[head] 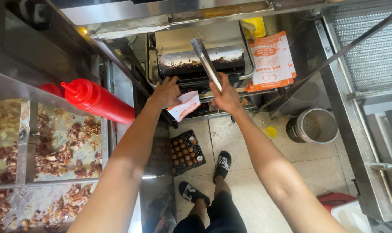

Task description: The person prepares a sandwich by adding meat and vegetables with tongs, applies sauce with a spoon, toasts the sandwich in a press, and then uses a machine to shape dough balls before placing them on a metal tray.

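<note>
Gripping metal tongs (207, 64) in right hand (225, 97), left hand (166, 91) pinching paper sleeve (184, 105)

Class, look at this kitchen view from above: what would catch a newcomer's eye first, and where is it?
The bright red squeeze bottle at left, lying above a tray of chopped meat. At centre, the right hand grips metal tongs before a small press grill, while the left hand holds a paper bag. An egg tray sits on the floor below.
</note>
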